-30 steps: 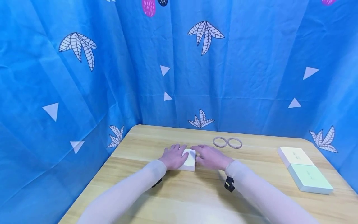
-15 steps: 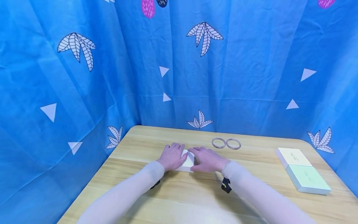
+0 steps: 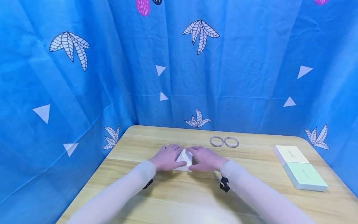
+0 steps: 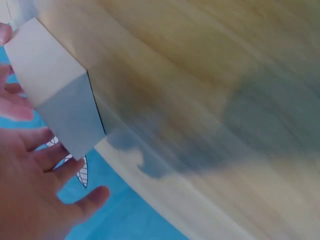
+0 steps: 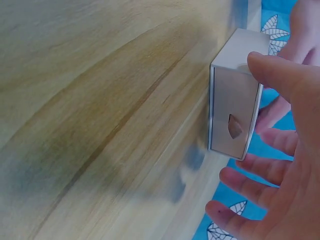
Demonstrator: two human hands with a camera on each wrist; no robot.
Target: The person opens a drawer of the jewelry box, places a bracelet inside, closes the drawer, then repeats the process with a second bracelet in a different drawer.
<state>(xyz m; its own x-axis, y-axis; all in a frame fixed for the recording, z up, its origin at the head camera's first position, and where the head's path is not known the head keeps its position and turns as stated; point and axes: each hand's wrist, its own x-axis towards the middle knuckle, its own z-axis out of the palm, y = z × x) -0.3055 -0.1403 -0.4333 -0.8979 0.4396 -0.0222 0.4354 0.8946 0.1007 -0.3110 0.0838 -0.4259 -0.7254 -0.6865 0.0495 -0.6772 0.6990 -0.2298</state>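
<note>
A small white box lies on the wooden table between both hands. Its right end, seen in the right wrist view, shows a recessed panel with a small pointed tab. The left hand lies over the box's left part with relaxed fingers. In the left wrist view its thumb stands off the box while the fingers reach along the far edge. The right hand holds the right end, thumb at the near side and fingers at the far side. The hands cover much of the box top.
Two thin round bangles lie side by side at the back of the table. At the right, a cream box and a pale green box stand edge to edge. Blue patterned curtain hangs around the table's back and left.
The right hand's thumb has come to the near side of the box's right end. The left hand has shifted a little left, its thumb now lower over the box. The head view has turned slightly.
</note>
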